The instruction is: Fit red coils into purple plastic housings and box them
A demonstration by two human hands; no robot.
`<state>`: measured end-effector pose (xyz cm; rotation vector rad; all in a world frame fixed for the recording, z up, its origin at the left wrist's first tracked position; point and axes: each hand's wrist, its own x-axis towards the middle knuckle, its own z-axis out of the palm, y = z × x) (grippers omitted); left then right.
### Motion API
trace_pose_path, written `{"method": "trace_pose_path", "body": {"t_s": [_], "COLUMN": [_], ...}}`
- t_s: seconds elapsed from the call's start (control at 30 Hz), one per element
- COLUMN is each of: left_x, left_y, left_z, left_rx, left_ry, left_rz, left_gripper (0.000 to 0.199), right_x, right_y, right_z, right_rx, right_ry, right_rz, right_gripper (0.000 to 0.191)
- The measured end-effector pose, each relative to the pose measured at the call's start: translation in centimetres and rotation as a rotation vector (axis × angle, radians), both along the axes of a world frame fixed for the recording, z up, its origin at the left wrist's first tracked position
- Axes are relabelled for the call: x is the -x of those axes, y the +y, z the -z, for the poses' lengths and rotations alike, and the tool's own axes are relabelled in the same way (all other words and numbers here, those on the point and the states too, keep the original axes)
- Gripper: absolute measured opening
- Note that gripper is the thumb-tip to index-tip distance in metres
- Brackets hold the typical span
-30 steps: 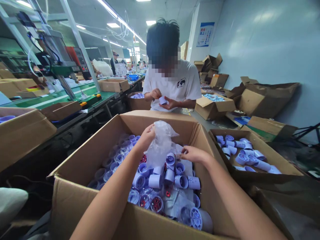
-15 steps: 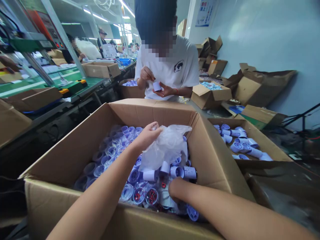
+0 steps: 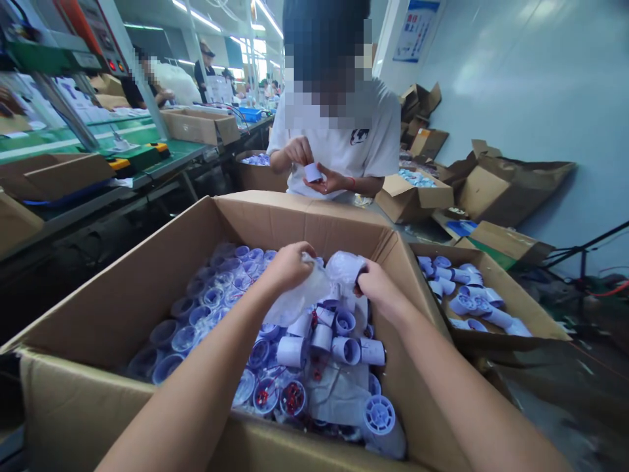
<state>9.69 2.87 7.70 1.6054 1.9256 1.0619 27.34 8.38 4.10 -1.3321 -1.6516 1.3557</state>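
Note:
A clear plastic bag (image 3: 301, 293) hangs from my left hand (image 3: 289, 265), whose fingers are closed on its edge. To its right, my right hand (image 3: 378, 288) grips a white plastic cup-shaped housing (image 3: 344, 267) at its right end. The housing is tilted sideways, its left end close to the bag; I cannot tell whether they touch. Both hands are above a large cardboard box (image 3: 304, 213). Inside it lie many similar housings (image 3: 291, 352), some in clear bags, some showing red wires. One housing with a spoked end (image 3: 380, 415) stands in the near right corner.
Across the box a co-worker (image 3: 339, 141) in a white shirt holds a small white housing (image 3: 313, 172). At right is a shallow carton (image 3: 528, 298) of loose white parts. A green conveyor bench (image 3: 189, 152) runs along the left; more cartons (image 3: 506, 190) lean by the wall.
My right hand has come up from inside the box with a white housing and moved beside the bag. My left hand has drawn slightly left with the bag.

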Motion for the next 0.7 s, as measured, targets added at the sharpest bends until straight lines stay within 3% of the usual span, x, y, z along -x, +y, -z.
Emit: {"method": "trace_pose_path", "body": {"t_s": [0.17,0.3,0.5,0.6,0.7], "left_x": [-0.9,-1.0,-1.0,-0.9,-0.7], "left_y": [-0.4,-0.4,-0.5,-0.7,-1.0], "left_z": [0.9,0.9,0.1,0.0,-0.3], "left_rx": [0.004,-0.112,-0.104,-0.146,-0.154], "left_ry": [-0.120,-0.213,-0.193,-0.198,-0.248], "left_rz": [0.302,0.299,0.220,0.170,0.113], "left_gripper": [0.036,0.059,0.018,0.019,0.022], "right_x": [2.2,2.7,2.4,2.2,1.2], "right_y": [-1.4,-1.5,-0.8,-0.5,0.2], "right_z": [-0.5,0.1,0.9,0.8,1.0], "right_rx": [0.247,0.314,0.092,0.015,0.047], "right_ry": [0.473,0.576,0.428,0.330,0.055], "right_rz": [0.033,0.086,0.079,0.008,-0.190], "right_gripper": [0.017,0.018,0.012,0.010,0.010]}}
